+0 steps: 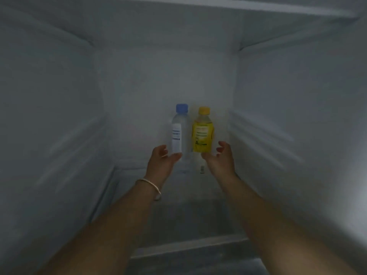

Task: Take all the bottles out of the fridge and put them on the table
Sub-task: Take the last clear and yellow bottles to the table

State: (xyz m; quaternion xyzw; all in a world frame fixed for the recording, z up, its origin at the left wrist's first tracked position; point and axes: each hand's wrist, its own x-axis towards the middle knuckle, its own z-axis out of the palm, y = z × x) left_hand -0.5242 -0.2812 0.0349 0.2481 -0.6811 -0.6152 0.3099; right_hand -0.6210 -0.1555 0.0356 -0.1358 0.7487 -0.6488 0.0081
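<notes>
Two left in fridge [59, 116]: water bottle [179, 133], yellow bottle [202, 133], upright at far back. Left hand [161, 161], right hand [219, 158] near, fingers apart, nothing held. Bench unseen.

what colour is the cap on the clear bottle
Blue cap on the clear bottle; head view.

Two bottles stand upright side by side on the fridge shelf [178, 221], far back near the rear wall [162, 80]. The capped clear bottle [179, 132] is on the left and the labelled juice bottle [202, 133] just beside it on the right. Both forearms reach in from the front. The left hand [161, 161] sits in front of and slightly left of the clear bottle; the right hand [220, 157] sits in front of and slightly right of the juice bottle. A bangle [149, 185] circles the left wrist. Side walls flank both arms.
</notes>
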